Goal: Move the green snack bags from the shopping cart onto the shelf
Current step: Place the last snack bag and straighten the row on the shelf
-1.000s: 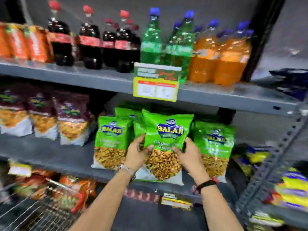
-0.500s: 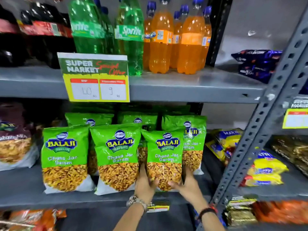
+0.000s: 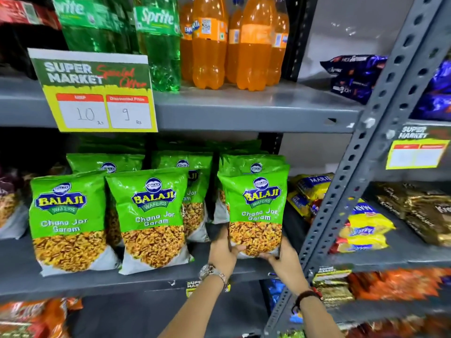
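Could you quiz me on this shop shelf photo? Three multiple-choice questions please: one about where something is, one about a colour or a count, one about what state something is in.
1. Where do the orange soda bottles stand?
A. on the shelf above the green bags
B. on the floor
C. in a cart

2. How many green snack bags make up the front row?
A. one
B. three
C. six

3. What is the state of the rightmost front bag?
A. lying flat, untouched
B. upright, gripped at its bottom by both hands
C. torn open

Answers:
1 A, they stand beside the green soda bottles on the upper shelf.
2 B, three fronts show fully.
3 B, the left hand and right hand clasp its lower corners.
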Tool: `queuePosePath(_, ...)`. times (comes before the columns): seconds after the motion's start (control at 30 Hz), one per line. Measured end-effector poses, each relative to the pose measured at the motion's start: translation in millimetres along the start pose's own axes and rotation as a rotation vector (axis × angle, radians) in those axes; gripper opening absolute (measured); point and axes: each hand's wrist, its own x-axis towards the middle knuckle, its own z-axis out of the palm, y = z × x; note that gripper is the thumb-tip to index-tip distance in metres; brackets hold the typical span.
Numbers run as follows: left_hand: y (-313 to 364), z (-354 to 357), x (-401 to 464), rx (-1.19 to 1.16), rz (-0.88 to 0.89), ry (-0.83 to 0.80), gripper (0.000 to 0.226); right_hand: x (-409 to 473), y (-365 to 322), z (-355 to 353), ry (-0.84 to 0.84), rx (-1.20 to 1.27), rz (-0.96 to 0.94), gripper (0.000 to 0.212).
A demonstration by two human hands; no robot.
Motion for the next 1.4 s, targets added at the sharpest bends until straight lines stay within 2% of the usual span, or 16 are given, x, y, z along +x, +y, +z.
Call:
queuePosePath(0.13,-11.7,12.8,-1.5,0.056,-0.071,0.001,0.045,-0.5,15.9,7.5,-0.027,-0.03,0.113,0.054)
queuePosePath(0.23,-10.2,6.5,-8.3,0.08,-0.018,0.015,0.049,-19.4,8.9,17.8,0.146,-0.024,0.101,0.063)
queuePosePath(0.33,-15.0,-29.3,-22.1,0.153,0.156,0.131,0.044,-50.4,-11.2,42.9,0.477,-0.055,-0.045,0.065)
queuePosePath(0.4,-26.1,-59.5,-30.0,0.243,0.284,0.273,0.041,-60.3,-23.4,63.4,0.517,-0.125,-0.264,0.057)
queuePosePath(0.43,-50.0,-111.9,-31.9,0.293,0.287,0.418,0.042,-56.2,-56.2,105.3,0.425,-0.09,-0.378,0.054)
queuePosePath(0.5,-66.8,-147.0,-33.4,0.314,0.219,0.609,0.054,-46.3,-74.6,125.3,0.169,0.0,-0.418,0.048)
queuePosePath(0.57,-88.0,-170.7,-38.6,0.352,0.042,0.668,0.069,-35.6,-90.0,149.2,-0.065,0.034,-0.396,0.047)
queuePosePath(0.63,-98.2,-172.0,-43.4,0.313,-0.039,0.595,0.085,-26.0,-87.2,162.3,-0.257,0.038,-0.296,0.06)
queuePosePath(0.67,-99.8,-170.6,-45.8,0.273,-0.084,0.527,0.085,-24.2,-86.6,164.8,-0.316,0.026,-0.243,0.068)
queuePosePath(0.7,-100.6,-167.9,-47.2,0.24,-0.124,0.462,0.074,-22.5,-84.9,167.1,-0.326,0.022,-0.206,0.071)
queuePosePath(0.73,-100.8,-164.4,-47.1,0.222,-0.12,0.41,0.062,-21.3,-84.1,168.3,-0.314,0.02,-0.176,0.07)
queuePosePath(0.83,-98.2,-157.5,-41.8,0.164,-0.102,0.321,0.069,-18.1,-80.8,168.1,-0.226,-0.007,-0.149,0.06)
queuePosePath(1.03,-89.2,-133.0,-35.6,0.18,-0.05,0.246,0.062,-22.0,-58.9,143.3,-0.104,-0.1,-0.083,0.047)
queuePosePath(1.2,-86.1,-118.8,-28.5,0.183,-0.067,0.249,0.065,-22.4,-55.4,131.1,-0.114,-0.104,-0.07,0.055)
queuePosePath(1.3,-82.9,-126.9,-37.3,0.211,0.005,0.257,0.061,-44.4,-64.8,134.8,0.076,-0.037,-0.072,0.062)
queuePosePath(1.4,-83.5,-153.3,-49.6,0.299,0.12,0.387,0.05,-68.0,-81.5,146.2,0.299,0.008,-0.264,0.038)
